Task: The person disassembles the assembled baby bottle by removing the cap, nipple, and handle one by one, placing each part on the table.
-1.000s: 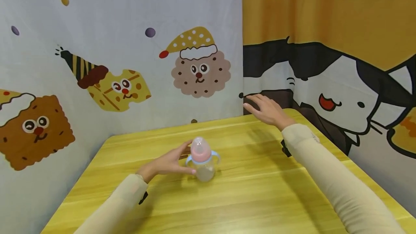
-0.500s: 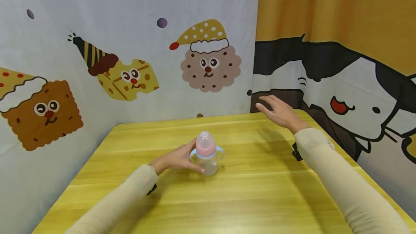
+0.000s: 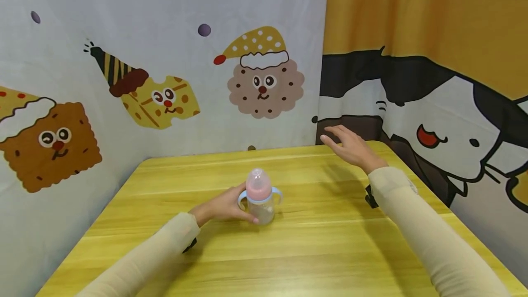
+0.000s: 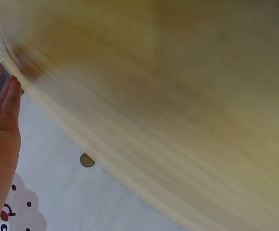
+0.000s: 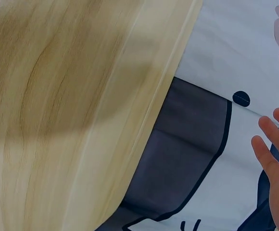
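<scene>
Cookie (image 3: 53,145) printed on the white curtain (image 3: 144,3) way off left, with a pale sleeve (image 3: 140,258) below and to the right. Then the left hand (image 3: 224,204), bent in a wide C: thumb on the bottle (image 3: 261,214) low at the front, fingers round behind, past the left handle (image 3: 241,200). Looks like a hold, but with the fingers partly hidden, can't tell how tight. Bottle around mid-counter (image 3: 330,251), upright, seemingly standing on its base, with a clear cap (image 3: 257,175), a pink collar (image 3: 258,192) and a right handle (image 3: 279,193) too. Probably hard plastic, so stiff, light and not too fragile. Can't make out how full, so might be heavier than expected. Smooth and round, so likely a bit slippery. Would grip round the body below the collar, or hook a handle. Wouldn't lift by the cap, could pop off. Over to the right, right hand (image 3: 348,148) up above the far end of the counter, well apart from the bottle, fingers loosely extended, nothing held. Behind and further right, just a cat (image 3: 437,123) print.
</scene>
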`<state>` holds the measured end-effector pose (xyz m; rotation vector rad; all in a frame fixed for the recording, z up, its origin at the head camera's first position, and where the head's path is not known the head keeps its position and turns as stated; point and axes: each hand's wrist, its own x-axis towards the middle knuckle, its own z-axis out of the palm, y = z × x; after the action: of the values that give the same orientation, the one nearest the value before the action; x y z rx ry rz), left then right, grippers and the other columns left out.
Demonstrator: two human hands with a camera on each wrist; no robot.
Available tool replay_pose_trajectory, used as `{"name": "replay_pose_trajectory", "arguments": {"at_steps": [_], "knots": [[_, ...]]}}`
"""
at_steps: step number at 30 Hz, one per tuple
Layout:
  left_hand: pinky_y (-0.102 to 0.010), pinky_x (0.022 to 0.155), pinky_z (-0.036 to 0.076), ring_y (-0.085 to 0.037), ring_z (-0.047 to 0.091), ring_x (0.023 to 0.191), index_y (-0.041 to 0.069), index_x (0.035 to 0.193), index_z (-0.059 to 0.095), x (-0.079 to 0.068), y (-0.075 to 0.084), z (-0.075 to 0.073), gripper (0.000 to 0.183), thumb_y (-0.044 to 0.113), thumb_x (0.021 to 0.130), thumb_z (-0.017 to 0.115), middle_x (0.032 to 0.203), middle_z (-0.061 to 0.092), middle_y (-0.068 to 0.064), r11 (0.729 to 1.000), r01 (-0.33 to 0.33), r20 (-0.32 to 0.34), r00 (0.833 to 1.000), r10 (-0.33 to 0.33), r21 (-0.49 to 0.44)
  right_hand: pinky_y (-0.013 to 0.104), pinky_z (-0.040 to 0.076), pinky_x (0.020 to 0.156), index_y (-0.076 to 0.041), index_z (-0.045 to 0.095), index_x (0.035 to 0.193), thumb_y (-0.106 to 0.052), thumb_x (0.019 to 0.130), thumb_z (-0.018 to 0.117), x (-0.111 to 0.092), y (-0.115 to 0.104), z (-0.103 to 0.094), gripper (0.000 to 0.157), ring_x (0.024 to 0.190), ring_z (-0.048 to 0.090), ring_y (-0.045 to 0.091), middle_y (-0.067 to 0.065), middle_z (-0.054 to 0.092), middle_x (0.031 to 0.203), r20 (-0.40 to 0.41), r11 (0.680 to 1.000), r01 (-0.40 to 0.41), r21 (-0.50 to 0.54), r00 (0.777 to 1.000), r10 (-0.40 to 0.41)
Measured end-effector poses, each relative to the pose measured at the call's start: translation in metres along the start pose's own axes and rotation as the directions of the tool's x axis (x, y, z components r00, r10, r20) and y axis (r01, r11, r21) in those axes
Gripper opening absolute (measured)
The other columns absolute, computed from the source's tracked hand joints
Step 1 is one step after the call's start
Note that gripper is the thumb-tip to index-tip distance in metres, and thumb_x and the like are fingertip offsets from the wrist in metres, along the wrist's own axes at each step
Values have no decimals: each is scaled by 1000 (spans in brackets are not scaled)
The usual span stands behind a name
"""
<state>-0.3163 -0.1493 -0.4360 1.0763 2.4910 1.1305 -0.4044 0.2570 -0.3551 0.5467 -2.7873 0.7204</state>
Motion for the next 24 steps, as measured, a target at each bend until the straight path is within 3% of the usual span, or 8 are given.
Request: {"name": "replay_pose_trajectory", "arguments": {"at_steps": [5,9,24], "knots": [[-39,108,39,-10,51,126,34,141,43,3,4,-3,83,40,71,87,136,55,14,1000,-27,19,999,27,2,60,31,106,-26,40,147,-69,94,37,-1,-2,-3,69,134,40,33,5,38,151,-19,1000,9,-1,1000,-9],[-34,102,44,-8,56,120,34,136,50,4,7,-5,74,38,72,86,130,59,15,1000,-9,22,1000,9,-17,60,31,107,-26,41,147,-70,93,37,-1,-6,-3,69,135,40,33,4,39,150,-23,1000,18,3,1000,-18],[-35,99,47,-10,57,118,29,139,47,7,27,-19,70,38,78,82,130,59,11,1000,-23,-57,998,24,14,58,32,108,-29,43,146,-69,93,41,4,-48,4,66,137,38,28,2,40,150,-33,991,102,92,995,-99]]}}
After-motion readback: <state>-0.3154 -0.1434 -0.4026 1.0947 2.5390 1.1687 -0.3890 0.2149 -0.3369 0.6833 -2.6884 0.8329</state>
